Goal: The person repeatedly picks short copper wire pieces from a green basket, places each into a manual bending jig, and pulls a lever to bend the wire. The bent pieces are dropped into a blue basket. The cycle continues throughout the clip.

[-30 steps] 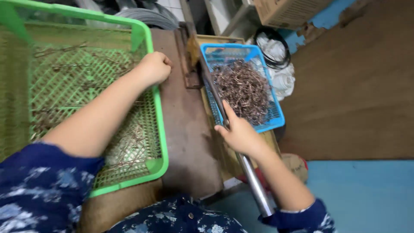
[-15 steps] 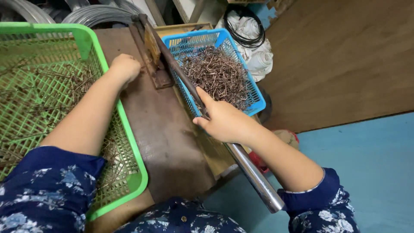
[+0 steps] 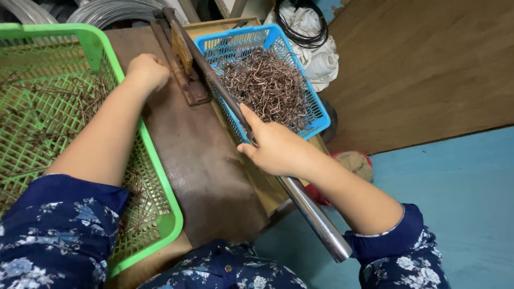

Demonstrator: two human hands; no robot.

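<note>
Brown wooden counter (image 3: 203, 176), worn and dark, set between a green basket (image 3: 160, 182) and a blue basket (image 3: 316, 115); past the blue basket, a wood panel wall (image 3: 428, 69) and blue floor (image 3: 455, 182), with open room on that side. Little free room on the counter itself: only the bare strip from the lever tool toward the body, narrow, closed on one side by the green basket rim and on the other by the counter edge.

Lever handle (image 3: 300, 198), a long metal bar, with long axis running diagonally: far end fixed at the rusty tool base (image 3: 184, 64) at the back of the counter, near end shiny and round, pointing out over the counter edge toward the blue floor. Lying along the counter-side rim of the blue basket.

Right hand (image 3: 278, 150) on top of the lever handle, about at its middle, fingers wrapped over the bar and pressed together, index finger stretched along it toward the tool base. Shiny end of the handle sticking out behind the wrist.

Left hand (image 3: 145, 70) just beside the tool base, at the green basket side, closed into a fist; cannot tell what is pinched inside. Forearm crossing over the green basket rim.

Bent wire pieces (image 3: 267, 85) heaped in the blue basket; thin straight wires (image 3: 48, 112) in the green basket. Wire coils (image 3: 112, 10) behind the tool base.
</note>
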